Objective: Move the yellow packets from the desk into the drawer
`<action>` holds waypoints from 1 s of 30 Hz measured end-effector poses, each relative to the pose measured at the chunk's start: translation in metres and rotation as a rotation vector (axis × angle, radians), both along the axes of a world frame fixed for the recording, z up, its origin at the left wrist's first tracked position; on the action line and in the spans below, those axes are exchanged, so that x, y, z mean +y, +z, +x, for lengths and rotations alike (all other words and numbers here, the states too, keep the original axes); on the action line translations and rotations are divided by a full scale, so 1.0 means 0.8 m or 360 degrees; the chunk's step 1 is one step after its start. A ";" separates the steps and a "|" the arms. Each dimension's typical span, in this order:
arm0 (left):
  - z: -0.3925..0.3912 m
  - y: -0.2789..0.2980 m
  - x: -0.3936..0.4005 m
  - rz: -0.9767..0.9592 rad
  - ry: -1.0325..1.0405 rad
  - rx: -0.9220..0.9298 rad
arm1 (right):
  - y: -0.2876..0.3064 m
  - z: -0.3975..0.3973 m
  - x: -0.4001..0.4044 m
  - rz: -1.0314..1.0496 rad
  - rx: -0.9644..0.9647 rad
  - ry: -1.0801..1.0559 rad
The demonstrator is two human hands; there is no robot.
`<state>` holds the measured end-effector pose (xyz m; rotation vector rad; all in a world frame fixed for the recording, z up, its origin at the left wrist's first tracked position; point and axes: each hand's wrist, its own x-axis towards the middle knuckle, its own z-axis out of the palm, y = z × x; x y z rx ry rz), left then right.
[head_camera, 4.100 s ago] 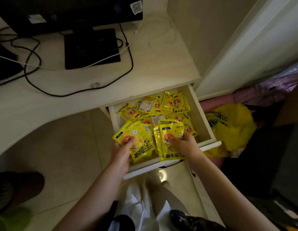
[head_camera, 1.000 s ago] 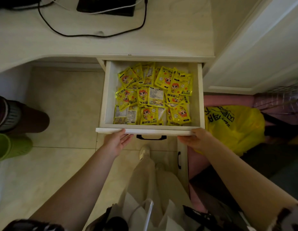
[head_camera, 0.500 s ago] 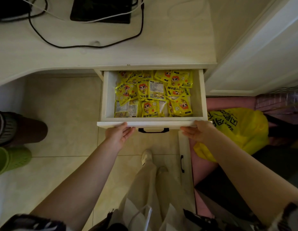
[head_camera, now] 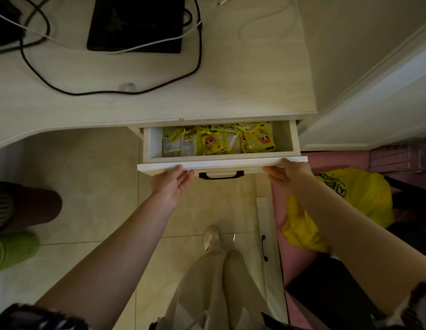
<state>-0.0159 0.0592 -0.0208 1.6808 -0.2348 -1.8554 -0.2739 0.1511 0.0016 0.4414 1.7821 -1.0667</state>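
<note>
Several yellow packets point(head_camera: 218, 141) with a cartoon face lie inside the white drawer point(head_camera: 221, 163), which sticks out only a short way from under the desk point(head_camera: 159, 101). Most of the packets are hidden beneath the desktop. My left hand point(head_camera: 171, 183) presses flat against the left part of the drawer front, fingers together. My right hand point(head_camera: 288, 171) presses against the right part of the front. Neither hand holds anything. A black handle point(head_camera: 221, 175) sits between my hands. No packets show on the desktop.
On the desk stand a black monitor base point(head_camera: 135, 25) and looping black and white cables point(head_camera: 197, 55). A yellow plastic bag point(head_camera: 338, 206) lies on the floor at the right. A lower drawer front with a black handle point(head_camera: 264, 248) is below. Someone's green shoe point(head_camera: 14, 248) is at the left.
The drawer has slid inward under the desk, with both my hands following against its front. Earlier my hands were laying packets inside it.
</note>
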 end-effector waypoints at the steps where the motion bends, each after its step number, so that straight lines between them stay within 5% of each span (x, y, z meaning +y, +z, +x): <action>1: -0.003 0.000 -0.009 -0.0002 -0.0011 0.0012 | -0.002 -0.003 -0.009 -0.0004 0.0002 0.0003; 23: -0.042 0.005 -0.122 -0.0034 -0.0401 0.0005 | -0.003 -0.036 -0.100 -0.0227 -0.0093 0.0235; 30: -0.032 0.015 -0.095 -0.0205 -0.0850 -0.0437 | -0.019 -0.028 -0.070 -0.0044 0.0029 0.0370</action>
